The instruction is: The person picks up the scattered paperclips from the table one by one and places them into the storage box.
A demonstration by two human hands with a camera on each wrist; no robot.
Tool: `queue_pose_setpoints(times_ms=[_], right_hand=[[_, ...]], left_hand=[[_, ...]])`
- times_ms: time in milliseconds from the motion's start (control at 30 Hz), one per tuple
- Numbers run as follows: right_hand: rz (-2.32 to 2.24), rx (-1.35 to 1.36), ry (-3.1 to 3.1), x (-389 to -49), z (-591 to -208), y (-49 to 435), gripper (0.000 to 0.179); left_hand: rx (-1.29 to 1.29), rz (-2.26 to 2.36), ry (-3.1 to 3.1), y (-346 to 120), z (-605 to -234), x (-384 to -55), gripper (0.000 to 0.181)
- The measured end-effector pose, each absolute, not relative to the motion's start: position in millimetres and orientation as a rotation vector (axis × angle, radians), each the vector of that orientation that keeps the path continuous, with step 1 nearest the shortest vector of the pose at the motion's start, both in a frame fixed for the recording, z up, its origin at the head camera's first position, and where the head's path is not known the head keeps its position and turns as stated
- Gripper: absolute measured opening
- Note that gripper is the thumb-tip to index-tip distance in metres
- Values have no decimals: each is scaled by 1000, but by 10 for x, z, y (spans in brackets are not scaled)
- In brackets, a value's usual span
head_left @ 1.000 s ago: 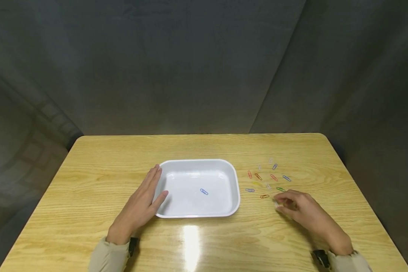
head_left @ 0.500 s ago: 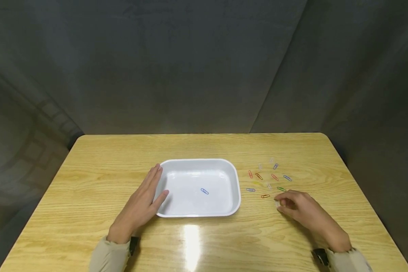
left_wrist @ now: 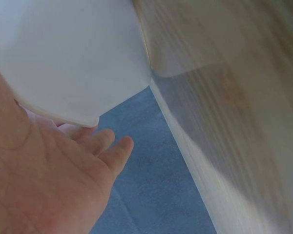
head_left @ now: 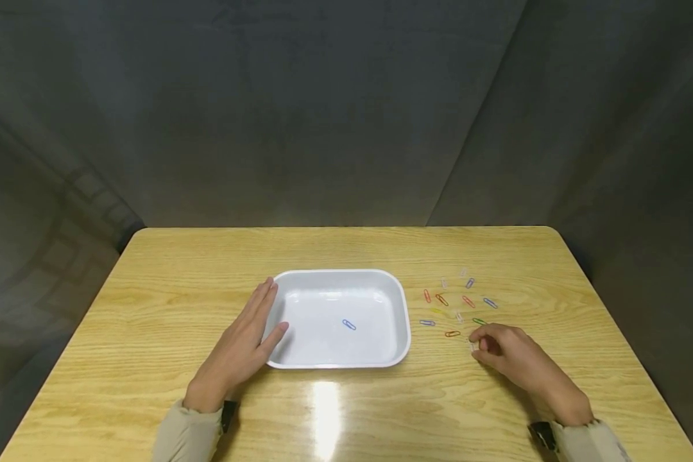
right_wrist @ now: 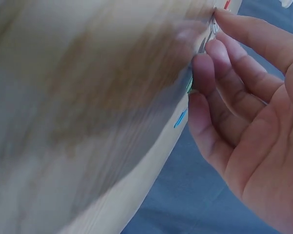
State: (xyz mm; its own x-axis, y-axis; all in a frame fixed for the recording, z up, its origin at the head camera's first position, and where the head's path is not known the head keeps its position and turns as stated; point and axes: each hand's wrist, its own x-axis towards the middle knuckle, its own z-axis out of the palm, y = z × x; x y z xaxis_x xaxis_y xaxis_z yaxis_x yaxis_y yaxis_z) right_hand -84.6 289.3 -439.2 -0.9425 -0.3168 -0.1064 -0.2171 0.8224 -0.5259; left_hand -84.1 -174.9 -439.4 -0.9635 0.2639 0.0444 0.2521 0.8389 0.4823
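Observation:
My left hand [head_left: 235, 350] rests against the left rim of a white tray [head_left: 337, 366], fingers straight along its outside and thumb over the edge. In the left wrist view the palm and fingers lie beside the tray wall [left_wrist: 73, 63]. A single blue paper clip [head_left: 349, 325] lies on the tray floor. To the right, my right hand [head_left: 514, 359] is low over the table, pinching a white paper clip [head_left: 472, 346] between thumb and index finger. The right wrist view shows this clip [right_wrist: 215, 27] at the fingertips, with the other fingers curled close to the table surface.
Several coloured paper clips lie scattered right of the tray, among them a green clip [head_left: 479, 321] close to the right hand, an orange clip [head_left: 452, 333], a red clip [head_left: 468, 301] and a blue clip [head_left: 490, 303]. The wooden table [head_left: 150, 289] ends before a dark curtain [head_left: 323, 128].
The right thumb and index finger have drawn closer together on the white paper clip. The left hand and tray keep their place, apart from a slight shift of the head view.

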Motion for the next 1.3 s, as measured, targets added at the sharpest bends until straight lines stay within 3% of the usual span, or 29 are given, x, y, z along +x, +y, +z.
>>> queue_pose_setpoints(times_ms=[1300], right_hand=[[-799, -421, 2879, -852, -4353, 2765, 8]], left_hand=[[444, 764, 3012, -1747, -4410, -858, 76]])
